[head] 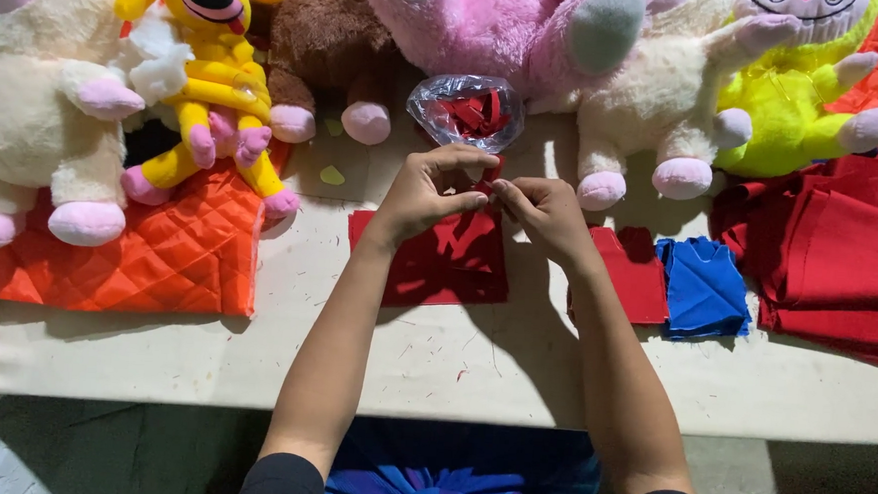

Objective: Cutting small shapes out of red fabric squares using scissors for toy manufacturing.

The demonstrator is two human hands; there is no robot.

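Above the red felt pieces [438, 262] on the counter [453, 363], left hand [424, 191] and right hand [546, 215] each pinch a small red scrap [486, 182] in a fingertip grip.

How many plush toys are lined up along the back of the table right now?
6, possibly more hidden: cream toy far left, yellow toy beside it, brown toy, pink toy at centre, second cream toy, and lime-green toy at right.

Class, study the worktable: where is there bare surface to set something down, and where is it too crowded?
Free: the pale table strip along the near edge, below the red fabric piece and beside the orange quilted piece. Crowded: the far edge, packed with plush toys, the plastic bag, and the red cloth stack at right.
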